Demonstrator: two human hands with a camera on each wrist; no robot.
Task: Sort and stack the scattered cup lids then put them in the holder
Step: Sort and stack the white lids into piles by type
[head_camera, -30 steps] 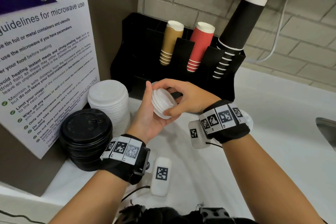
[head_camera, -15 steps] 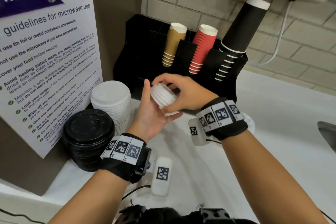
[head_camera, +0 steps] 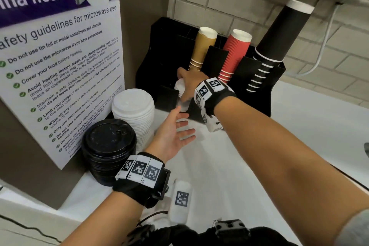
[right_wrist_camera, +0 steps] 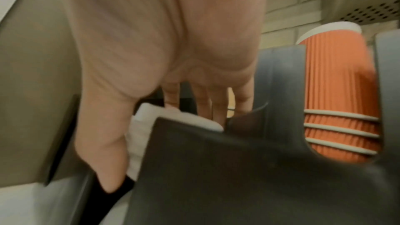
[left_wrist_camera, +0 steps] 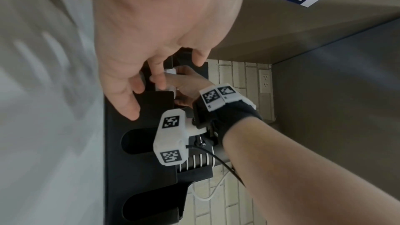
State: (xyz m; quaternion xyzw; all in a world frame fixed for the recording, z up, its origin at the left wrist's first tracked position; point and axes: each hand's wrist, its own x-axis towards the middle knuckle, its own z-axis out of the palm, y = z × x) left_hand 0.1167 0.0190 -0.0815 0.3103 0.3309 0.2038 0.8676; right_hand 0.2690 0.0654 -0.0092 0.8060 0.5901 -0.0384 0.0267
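The right hand (head_camera: 189, 84) grips a short stack of small white lids (head_camera: 180, 94) at the black holder (head_camera: 259, 94). The left hand (head_camera: 171, 136) hovers spread, palm up. Larger white lids (head_camera: 132, 110) and black lids (head_camera: 108, 146) stand stacked on the counter (head_camera: 279, 156).

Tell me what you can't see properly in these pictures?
- Small white lids: head view, mostly hidden by the right hand; count unclear.
- Slot in the black holder: right wrist view, its front wall hides the inside.
- Poster: cut off by the edge.

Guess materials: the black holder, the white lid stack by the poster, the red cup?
Black holder: looks like matte moulded plastic, with flat panels and rounded cutouts.
White lid stack: matte, probably moulded fibre or plastic; can't tell which.
Red cup: ribbed paper sleeve, white rolled rim.
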